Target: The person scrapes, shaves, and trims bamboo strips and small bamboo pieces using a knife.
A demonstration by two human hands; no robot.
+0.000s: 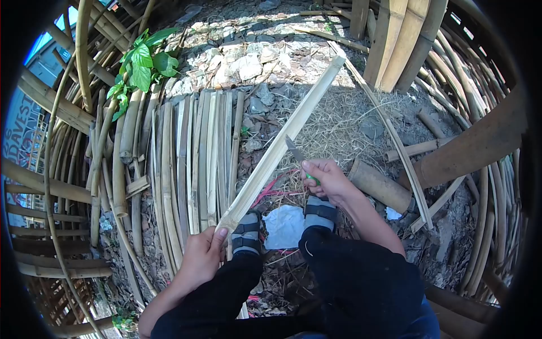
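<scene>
One split bamboo strip (273, 155) slants up and away above the ground, its near end clamped between the left hand's (200, 257) thumb and fingers. The right hand (328, 179) is closed around a green-handled knife (295, 150). The blade tip overlaps the strip's edge; contact cannot be confirmed. Cut strips (212, 150) lie alongside, leftward.

Outdoor yard (333, 121) amid bamboo poles (83, 56)
</scene>
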